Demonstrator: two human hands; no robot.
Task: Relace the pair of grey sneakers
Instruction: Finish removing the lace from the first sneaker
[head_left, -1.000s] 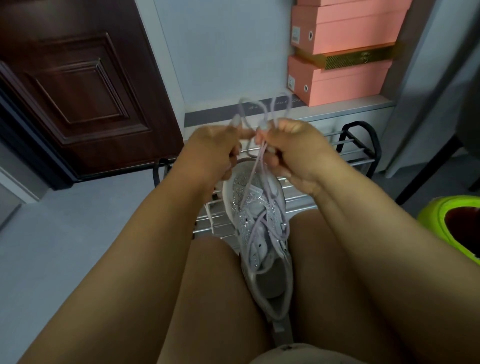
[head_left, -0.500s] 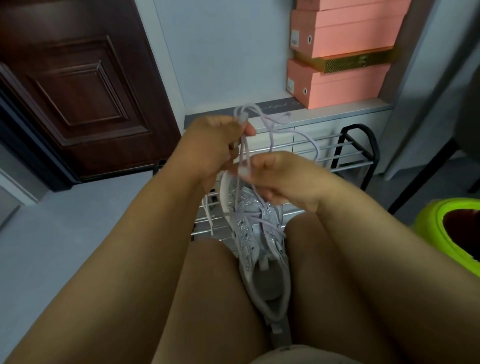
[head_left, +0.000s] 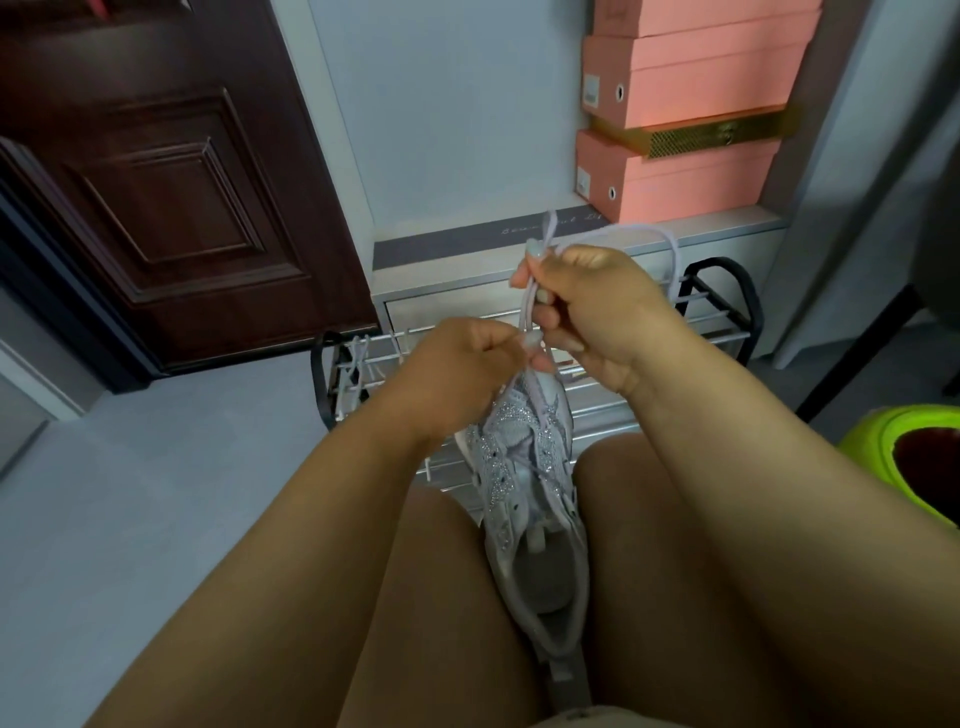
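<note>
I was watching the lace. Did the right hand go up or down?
Yes, up. The right hand, gripping the lace, rose toward the pink shoeboxes; half a second ago it sat lower, by the shoe rack.

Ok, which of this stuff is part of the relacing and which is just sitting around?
In the job:
grey sneaker wedged between the knees
lace, held by both hands
left hand
right hand

Lying about:
pink shoe boxes
shoe rack
green bin
dark door
</note>
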